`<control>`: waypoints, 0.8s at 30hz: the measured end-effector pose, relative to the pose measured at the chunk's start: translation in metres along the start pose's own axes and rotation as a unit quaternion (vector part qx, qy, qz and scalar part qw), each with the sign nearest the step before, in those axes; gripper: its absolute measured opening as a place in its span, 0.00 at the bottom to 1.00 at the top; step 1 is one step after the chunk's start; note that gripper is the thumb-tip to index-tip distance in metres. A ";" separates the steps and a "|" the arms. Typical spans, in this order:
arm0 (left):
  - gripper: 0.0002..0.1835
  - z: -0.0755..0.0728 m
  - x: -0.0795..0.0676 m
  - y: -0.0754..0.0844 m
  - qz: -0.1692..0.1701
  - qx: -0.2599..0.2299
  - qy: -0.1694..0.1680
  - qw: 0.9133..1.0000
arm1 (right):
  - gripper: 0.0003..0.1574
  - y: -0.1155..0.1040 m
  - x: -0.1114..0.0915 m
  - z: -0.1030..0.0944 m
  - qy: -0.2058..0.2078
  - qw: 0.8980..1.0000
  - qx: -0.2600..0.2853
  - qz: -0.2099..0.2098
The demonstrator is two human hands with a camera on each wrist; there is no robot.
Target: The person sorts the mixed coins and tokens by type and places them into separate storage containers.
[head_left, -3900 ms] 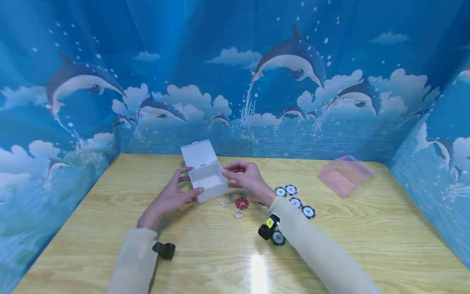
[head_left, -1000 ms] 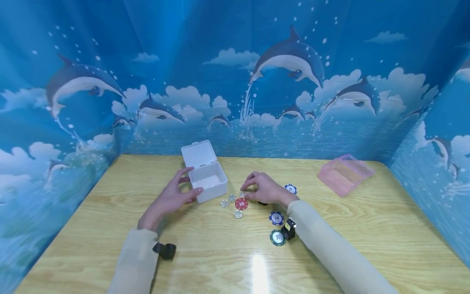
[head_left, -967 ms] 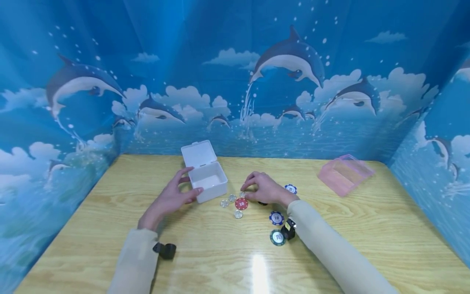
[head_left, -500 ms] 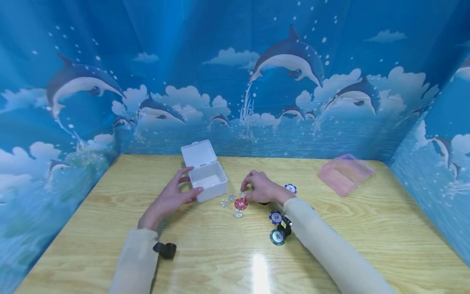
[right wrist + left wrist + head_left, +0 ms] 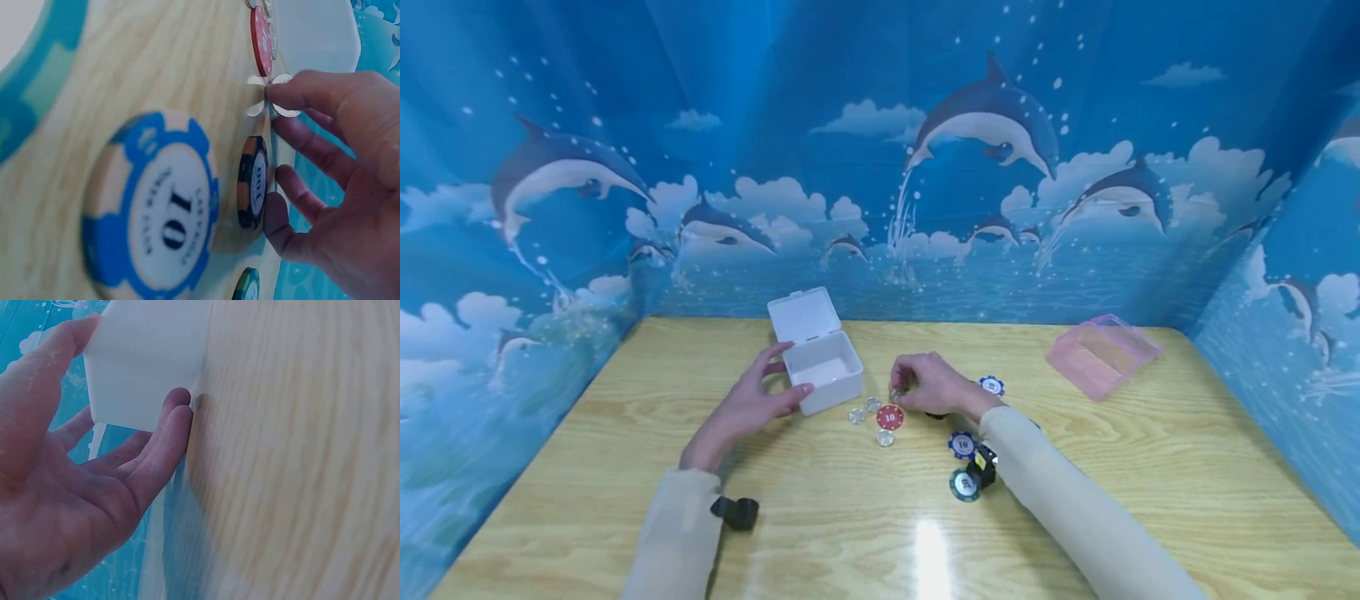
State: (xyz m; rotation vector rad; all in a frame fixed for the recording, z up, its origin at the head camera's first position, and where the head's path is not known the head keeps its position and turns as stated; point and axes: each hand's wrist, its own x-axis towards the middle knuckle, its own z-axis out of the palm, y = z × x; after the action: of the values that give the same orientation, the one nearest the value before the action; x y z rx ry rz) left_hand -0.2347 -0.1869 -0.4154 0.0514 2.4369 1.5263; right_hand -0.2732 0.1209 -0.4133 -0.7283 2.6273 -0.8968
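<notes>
My left hand [image 5: 752, 408] holds the small white box [image 5: 835, 392] by its left side, thumb at the front corner; its hinged lid [image 5: 805, 315] stands open at the back. In the left wrist view the fingers [image 5: 165, 444] curl around the box's end. To the right of the box, my right hand [image 5: 936, 385] pinches a silver coin [image 5: 285, 97] between thumb and index finger, low over the table. Beside that hand lie a red poker chip [image 5: 890, 417] and several silver coins [image 5: 885, 437]. A black chip [image 5: 253, 181] marked 100 sits close under the other fingers.
Blue chips [image 5: 962, 445] and a green chip [image 5: 965, 485] lie around my right wrist. A translucent pink pouch [image 5: 1093, 358] is at the back right of the wooden table [image 5: 820, 517]. A dolphin-print curtain [image 5: 880, 208] encloses the table's back and sides.
My right hand has left the box's right side, moved right and closed its fingertips on a coin, which now tilts up. My left hand has stayed on the box.
</notes>
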 end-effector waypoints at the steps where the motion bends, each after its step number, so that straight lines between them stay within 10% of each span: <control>1: 0.50 0.000 0.000 0.000 0.001 0.000 -0.001 1.000 | 0.12 0.000 0.000 0.000 -0.001 1.000 0.008 -0.001; 24: 0.50 0.000 -0.003 0.003 0.005 0.005 0.000 1.000 | 0.09 0.006 -0.014 -0.001 0.105 0.983 0.131 0.079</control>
State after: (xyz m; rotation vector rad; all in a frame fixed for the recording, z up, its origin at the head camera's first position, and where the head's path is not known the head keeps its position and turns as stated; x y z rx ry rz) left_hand -0.2321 -0.1860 -0.4127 0.0666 2.4475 1.5177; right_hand -0.2639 0.1334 -0.4152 -0.3706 2.6239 -1.3004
